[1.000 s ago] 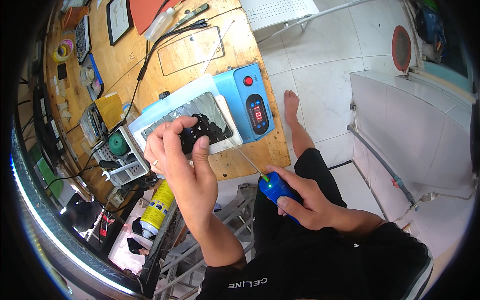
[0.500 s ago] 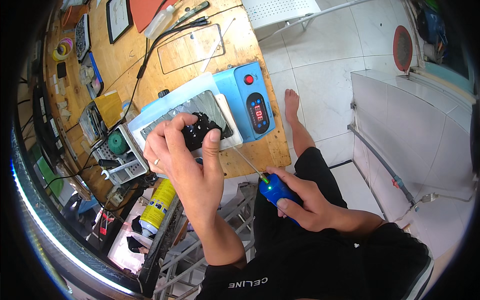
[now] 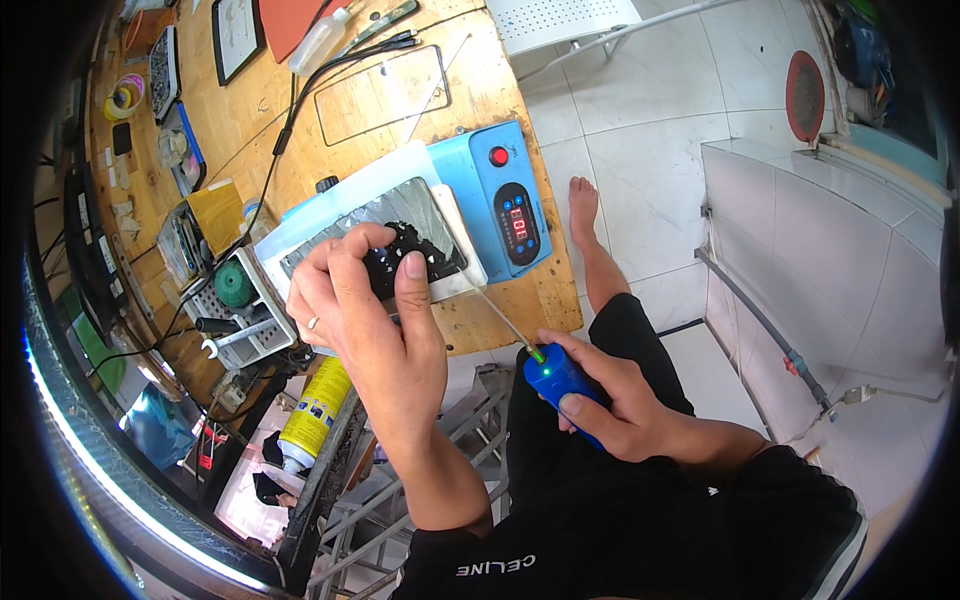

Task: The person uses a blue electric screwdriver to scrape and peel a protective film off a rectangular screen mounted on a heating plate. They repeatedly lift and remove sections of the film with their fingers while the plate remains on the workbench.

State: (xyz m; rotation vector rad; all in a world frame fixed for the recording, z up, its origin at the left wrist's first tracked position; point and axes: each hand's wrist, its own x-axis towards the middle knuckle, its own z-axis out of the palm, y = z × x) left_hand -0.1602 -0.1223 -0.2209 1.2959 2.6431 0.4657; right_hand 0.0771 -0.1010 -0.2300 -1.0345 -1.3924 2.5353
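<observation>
A flat grey phone screen (image 3: 405, 200) lies on a white pad (image 3: 455, 295) over a blue heating plate (image 3: 480, 175) with a red lit display. Black, crumbly residue (image 3: 430, 240) covers part of its surface. My left hand (image 3: 370, 300) is curled over the screen and grips it, index finger and thumb at the residue. In my right hand (image 3: 620, 400) is a blue handheld power tool (image 3: 562, 380) with a green light. Its thin metal shaft (image 3: 505, 317) reaches to the screen's near right corner; the tip is hard to make out.
On the wooden bench (image 3: 270, 100) lie black cables (image 3: 330, 75), a thin black frame (image 3: 318, 115) and a clear bottle (image 3: 320, 40). A grey basket (image 3: 265, 345) with a wrench (image 3: 235, 340) stands at left, near a yellow spray can (image 3: 315, 410). White tiled floor lies right.
My right hand and the blue tool have shifted slightly right and up. My left thumb has moved a little to the left; the screen stays in place.
</observation>
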